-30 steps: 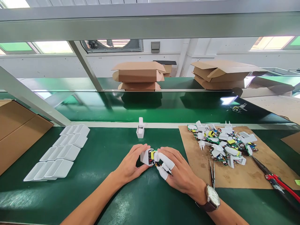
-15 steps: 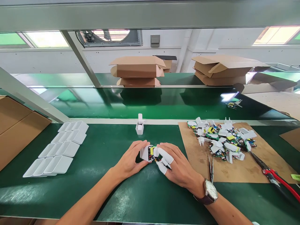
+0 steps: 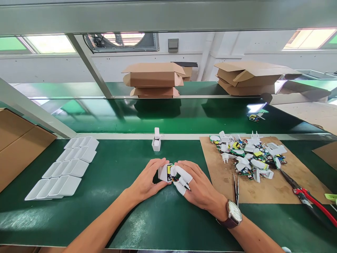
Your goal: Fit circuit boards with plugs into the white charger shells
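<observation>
Shifted left along the far belt (image 3: 131,123) since a moment ago: just a loose circuit board (image 3: 254,117). Down to the near green table (image 3: 158,228), gripping a white housing (image 3: 162,174) at centre with the left hand (image 3: 149,181), half-curled; pinching a circuit assembly (image 3: 169,169) at its right end with the right hand (image 3: 201,189), fingers closed. Looks like fitting, partway in; seems to call for pressing straight leftward, well aligned.

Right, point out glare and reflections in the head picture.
Head view: the pale upper-left window pane looks washed out; white glare marks the glossy green belt at right; softer sheen spots the dark green tabletop; dark reflection below the middle brown cardboard box stack.
</observation>
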